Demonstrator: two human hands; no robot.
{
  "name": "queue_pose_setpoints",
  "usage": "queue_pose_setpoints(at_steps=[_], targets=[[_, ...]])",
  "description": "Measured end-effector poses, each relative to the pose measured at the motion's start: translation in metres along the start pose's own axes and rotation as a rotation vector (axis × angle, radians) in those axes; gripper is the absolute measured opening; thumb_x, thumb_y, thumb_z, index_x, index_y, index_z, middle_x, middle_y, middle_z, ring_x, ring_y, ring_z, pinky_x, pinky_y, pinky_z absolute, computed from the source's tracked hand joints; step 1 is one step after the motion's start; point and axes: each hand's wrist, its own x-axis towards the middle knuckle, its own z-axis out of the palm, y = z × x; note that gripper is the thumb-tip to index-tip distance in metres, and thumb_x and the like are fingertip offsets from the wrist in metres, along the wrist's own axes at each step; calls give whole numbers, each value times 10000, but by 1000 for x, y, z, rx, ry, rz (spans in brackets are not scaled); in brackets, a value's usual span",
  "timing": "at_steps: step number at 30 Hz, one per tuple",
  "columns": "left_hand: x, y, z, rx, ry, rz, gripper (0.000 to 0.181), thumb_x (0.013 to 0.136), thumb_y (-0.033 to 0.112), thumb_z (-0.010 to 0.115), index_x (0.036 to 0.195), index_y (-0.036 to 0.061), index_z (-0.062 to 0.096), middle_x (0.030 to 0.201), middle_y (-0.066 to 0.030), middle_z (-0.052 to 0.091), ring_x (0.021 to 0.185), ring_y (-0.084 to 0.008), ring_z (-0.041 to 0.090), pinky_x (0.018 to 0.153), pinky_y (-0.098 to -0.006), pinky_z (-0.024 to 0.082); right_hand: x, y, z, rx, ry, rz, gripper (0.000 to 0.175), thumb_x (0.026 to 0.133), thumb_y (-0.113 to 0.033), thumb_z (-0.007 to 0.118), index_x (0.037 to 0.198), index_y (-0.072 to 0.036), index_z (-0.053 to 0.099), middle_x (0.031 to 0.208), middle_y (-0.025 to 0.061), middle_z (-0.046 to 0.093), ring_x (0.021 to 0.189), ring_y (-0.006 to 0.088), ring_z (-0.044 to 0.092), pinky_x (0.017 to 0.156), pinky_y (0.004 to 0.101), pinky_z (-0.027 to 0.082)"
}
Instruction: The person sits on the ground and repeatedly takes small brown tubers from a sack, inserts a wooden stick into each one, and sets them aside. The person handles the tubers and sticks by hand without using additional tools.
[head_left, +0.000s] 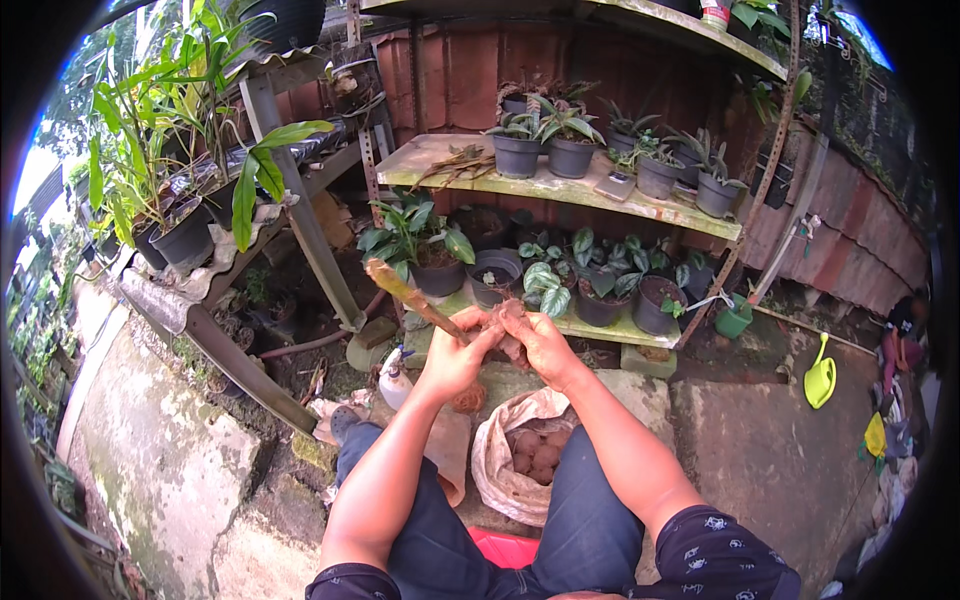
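My left hand (460, 356) and my right hand (551, 351) meet in front of me, above a sack. Both grip a brown, soil-covered root clump (510, 319), its fine roots sticking out on top. From my left hand a thick cut plant stem (409, 291), yellow-brown, slants up to the left; its joint with the clump is hidden by my fingers. Below, between my knees, the woven sack (491, 472) stands with its rim rolled down. Several round brown lumps (536, 456) lie inside it; whether they are soil balls or tubers I cannot tell.
A white spray bottle (395, 386) and a ball of brown twine (469, 397) stand left of the sack. Ahead, a plank shelf (480, 161) carries several potted plants (517, 154). A sloping wooden post (311, 240) rises at left. A yellow-green watering can (820, 381) is at right.
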Motion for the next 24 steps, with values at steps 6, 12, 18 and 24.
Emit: queue_pose_setpoints(at_steps=[6, 12, 18, 24], targets=[[-2, -2, -5, -53, -60, 3, 151, 992, 148, 710, 1000, -3, 713, 857, 34, 626, 768, -54, 543, 680, -244, 437, -6, -8, 2, 24, -64, -189, 311, 1065, -334, 645, 1051, -36, 733, 886, -8, 712, 729, 72, 615, 639, 252, 490], [-1, -2, 0, -177, 30, -65, 181, 1016, 181, 711, 1015, 1, 715, 898, 22, 683, 788, -42, 575, 703, -237, 469, -9, -16, 12, -27, -55, -213, 425, 1073, -411, 617, 1014, -8, 737, 824, 6, 710, 727, 75, 612, 639, 262, 490], [2, -7, -6, -94, 35, -25, 188, 988, 188, 721, 1017, 2, 725, 955, -14, 699, 860, -81, 626, 754, -278, 510, -5, -7, -4, -283, -83, -152, 549, 1069, -521, 581, 977, -6, 750, 840, 19, 716, 711, 78, 597, 630, 277, 483], [3, -6, -6, 226, -52, 117, 197, 974, 180, 729, 1022, -11, 735, 974, -14, 680, 906, -114, 632, 817, -311, 518, -1, 8, -4, -305, -13, -67, 557, 1064, -528, 584, 1025, -1, 760, 823, 34, 713, 685, 94, 596, 617, 296, 491]])
